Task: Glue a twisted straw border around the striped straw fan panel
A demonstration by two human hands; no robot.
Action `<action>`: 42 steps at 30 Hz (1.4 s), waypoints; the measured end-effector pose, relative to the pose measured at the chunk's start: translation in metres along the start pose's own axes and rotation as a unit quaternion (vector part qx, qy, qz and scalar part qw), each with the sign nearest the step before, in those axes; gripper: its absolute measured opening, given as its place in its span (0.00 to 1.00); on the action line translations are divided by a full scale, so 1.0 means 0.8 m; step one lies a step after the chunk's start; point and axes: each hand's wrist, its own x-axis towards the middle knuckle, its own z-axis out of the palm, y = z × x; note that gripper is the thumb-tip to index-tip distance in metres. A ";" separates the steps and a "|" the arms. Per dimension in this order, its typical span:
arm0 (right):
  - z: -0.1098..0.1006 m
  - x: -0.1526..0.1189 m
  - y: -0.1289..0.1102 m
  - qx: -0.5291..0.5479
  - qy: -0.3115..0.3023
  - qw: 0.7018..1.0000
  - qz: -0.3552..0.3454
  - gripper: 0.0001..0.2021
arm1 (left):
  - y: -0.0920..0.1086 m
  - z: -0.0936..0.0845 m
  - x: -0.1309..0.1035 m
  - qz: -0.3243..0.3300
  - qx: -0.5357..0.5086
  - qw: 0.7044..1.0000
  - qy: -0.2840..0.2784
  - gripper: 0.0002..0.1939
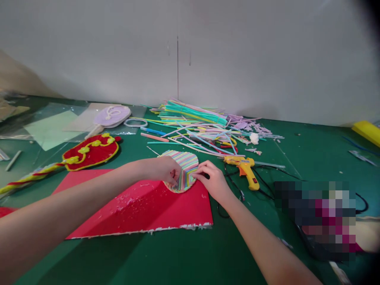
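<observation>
A round disc [187, 161] covered in rows of pastel pipe cleaners lies on a red foam sheet [139, 209], partly over its far edge. My left hand [170, 171] rests on the disc's left side with its fingers curled down; whatever the fingertips hold is hidden. At the right rim, my right hand [212, 179] has thumb and fingers pinched together on the disc's edge. Right of that hand, a yellow hot glue gun [249, 174] lies on its side with a glue stick in its back.
Behind the disc spreads a pile of pipe cleaners [192, 113]. A red-and-yellow fuzzy fan [92, 152] and a lilac fan [112, 116] lie to the left. Black cable [267, 194] runs across the green table [166, 259]. A pixelated dark object [314, 221] sits at right.
</observation>
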 end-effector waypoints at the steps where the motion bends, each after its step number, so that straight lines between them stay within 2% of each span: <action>1: 0.000 0.000 0.000 0.000 0.000 1.000 0.000 0.04 | 0.002 0.000 0.001 -0.008 0.010 1.000 0.003 0.01; 6: 0.000 0.000 -0.001 0.000 0.002 1.000 0.001 0.04 | 0.008 0.001 0.003 -0.024 0.047 0.999 0.006 0.03; 12: -0.001 0.000 -0.001 -0.004 0.000 1.000 -0.005 0.04 | 0.000 0.000 0.004 0.005 0.005 1.000 0.002 0.03; 21: 0.000 0.000 -0.001 -0.005 0.001 1.000 -0.004 0.05 | 0.013 -0.001 0.004 -0.024 0.047 0.999 0.006 0.06; 26: -0.001 0.000 -0.002 -0.006 -0.001 1.000 -0.003 0.05 | 0.010 -0.002 0.004 -0.025 0.037 0.999 0.005 0.05; 30: -0.001 0.000 -0.001 -0.009 0.003 1.000 -0.006 0.05 | 0.008 0.000 0.008 -0.027 0.027 0.999 0.013 0.08; 42: 0.000 0.000 -0.001 -0.003 0.002 1.000 -0.010 0.05 | 0.017 0.000 0.010 -0.052 0.057 0.997 -0.013 0.11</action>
